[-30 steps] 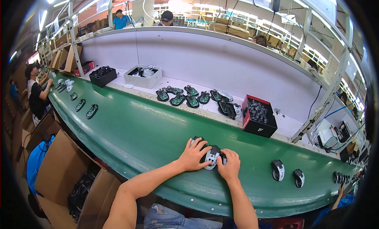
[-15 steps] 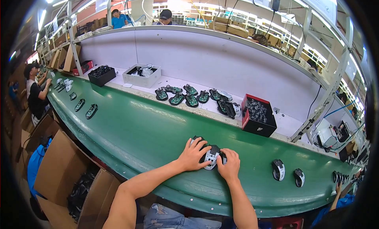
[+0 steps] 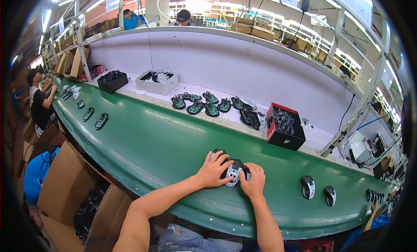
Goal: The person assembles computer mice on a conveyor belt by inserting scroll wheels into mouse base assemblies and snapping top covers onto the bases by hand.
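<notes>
Directly in front of me, grey-and-black computer mice sit close together on the green work surface. The middle computer mouse (image 3: 235,171) shows between my hands, its top light grey with dark parts. My left hand (image 3: 211,170) curls over a mouse on the left side, its thumb reaching to the middle one. Around the right side of the group my right hand (image 3: 253,181) is closed, with a dark mouse partly under its fingers. Palms and fingers hide most of the outer mice.
Mouse bases with green circuit boards (image 3: 211,108) lie on the ledge, beside a red-and-black box of small dark parts (image 3: 284,127). Two mice (image 3: 308,187) stand to the right. Circuit-board bases (image 3: 101,121) lie left. An open carton (image 3: 65,178) stands lower left; co-workers flank the belt.
My hands stay on the mice with hardly any movement. At the far left, a person in blue has come further into view behind the carton. The view has shifted slightly.
</notes>
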The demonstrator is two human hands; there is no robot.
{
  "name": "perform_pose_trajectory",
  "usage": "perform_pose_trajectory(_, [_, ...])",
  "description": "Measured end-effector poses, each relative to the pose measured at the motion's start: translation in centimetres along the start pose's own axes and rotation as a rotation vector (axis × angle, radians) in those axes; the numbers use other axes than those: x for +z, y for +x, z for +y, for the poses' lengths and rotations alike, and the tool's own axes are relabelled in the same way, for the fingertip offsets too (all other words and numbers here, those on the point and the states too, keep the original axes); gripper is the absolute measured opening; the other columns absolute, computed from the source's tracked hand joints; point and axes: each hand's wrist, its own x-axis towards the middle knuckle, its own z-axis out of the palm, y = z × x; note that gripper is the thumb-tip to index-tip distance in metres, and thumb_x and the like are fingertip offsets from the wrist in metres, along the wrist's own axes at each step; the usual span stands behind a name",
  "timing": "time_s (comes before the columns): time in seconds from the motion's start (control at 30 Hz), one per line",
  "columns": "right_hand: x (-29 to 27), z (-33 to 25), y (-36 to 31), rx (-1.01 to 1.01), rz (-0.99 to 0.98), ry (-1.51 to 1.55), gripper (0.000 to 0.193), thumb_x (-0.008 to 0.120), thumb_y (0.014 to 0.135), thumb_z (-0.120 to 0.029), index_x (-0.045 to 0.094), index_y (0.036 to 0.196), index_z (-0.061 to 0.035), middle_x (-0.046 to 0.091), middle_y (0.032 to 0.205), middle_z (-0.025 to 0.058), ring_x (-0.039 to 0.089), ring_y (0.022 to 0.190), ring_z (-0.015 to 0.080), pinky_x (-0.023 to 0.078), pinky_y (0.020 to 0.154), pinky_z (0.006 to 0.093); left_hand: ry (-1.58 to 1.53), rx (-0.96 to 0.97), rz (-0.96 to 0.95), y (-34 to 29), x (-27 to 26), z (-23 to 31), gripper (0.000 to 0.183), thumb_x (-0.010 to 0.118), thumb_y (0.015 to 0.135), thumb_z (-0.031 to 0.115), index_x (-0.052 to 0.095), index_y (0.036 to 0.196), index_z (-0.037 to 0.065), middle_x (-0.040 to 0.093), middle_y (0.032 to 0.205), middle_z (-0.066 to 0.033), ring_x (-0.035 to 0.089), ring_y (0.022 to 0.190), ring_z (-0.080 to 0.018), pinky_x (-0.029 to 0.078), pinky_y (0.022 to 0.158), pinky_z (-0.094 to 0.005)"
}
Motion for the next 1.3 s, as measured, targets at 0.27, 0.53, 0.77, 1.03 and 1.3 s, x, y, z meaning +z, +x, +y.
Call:
perform_pose_trajectory(0.27, [0.16, 0.12, 0.07, -0.008, 0.008, 0.001, 0.033, 0.07, 0.081, -0.025, 0.07, 0.11, -0.0101, 0.067, 0.118, 0.0071, 0.055, 0.118, 0.0303, 0.043, 0.098, 0.0438, 0.006, 0.001, 0.01, 0.03, -0.14, -0.09, 0.061, 0.072, 0.081, 0.048, 0.06, 0.13, 0.013, 0.05, 0.136, -0.0151, 0.039, 0.136, -0.0381, 0.029, 0.109, -0.065])
perform_pose_trajectory(0.53, [-0.28, -0.52, 0.17, 0.008, -0.001, 0.003, 0.032, 0.07, 0.08, -0.025, 0.069, 0.109, -0.0103, 0.067, 0.117, 0.007, 0.056, 0.117, 0.0302, 0.043, 0.097, 0.0442, 0.007, -0.001, 0.005, -0.04, -0.29, -0.04, 0.061, 0.072, 0.081, 0.047, 0.06, 0.13, 0.013, 0.05, 0.136, -0.015, 0.038, 0.136, -0.038, 0.028, 0.109, -0.0649])
perform_pose_trajectory(0.77, [0.06, 0.22, -0.02, -0.018, 0.02, -0.016, 0.032, 0.07, 0.081, -0.025, 0.069, 0.109, -0.0096, 0.067, 0.116, 0.0069, 0.056, 0.117, 0.0304, 0.043, 0.097, 0.0438, 0.0, 0.005, 0.007, 0.0, 0.13, 0.02, 0.06, 0.072, 0.082, 0.047, 0.06, 0.13, 0.013, 0.05, 0.135, -0.015, 0.038, 0.136, -0.038, 0.028, 0.109, -0.0648])
perform_pose_trajectory(1.03, [-0.09, -0.32, 0.22, -0.016, 0.016, -0.017, 0.032, 0.069, 0.081, -0.026, 0.069, 0.109, -0.0095, 0.067, 0.116, 0.0071, 0.056, 0.117, 0.0302, 0.043, 0.097, 0.0439, -0.005, 0.006, 0.007, -0.02, -0.11, -0.21, 0.061, 0.071, 0.082, 0.048, 0.059, 0.13, 0.012, 0.05, 0.136, -0.0153, 0.037, 0.136, -0.0391, 0.029, 0.109, -0.0665])
perform_pose_trajectory(1.3, [-0.15, 0.02, -0.01, -0.006, 0.007, -0.028, 0.033, 0.069, 0.081, -0.026, 0.069, 0.109, -0.0094, 0.067, 0.116, 0.0074, 0.056, 0.117, 0.0299, 0.043, 0.097, 0.0441, -0.004, 0.017, 0.001, 0.01, 0.25, -0.08, 0.062, 0.071, 0.082, 0.048, 0.059, 0.131, 0.012, 0.05, 0.135, -0.0155, 0.037, 0.136, -0.0389, 0.028, 0.109, -0.0664])
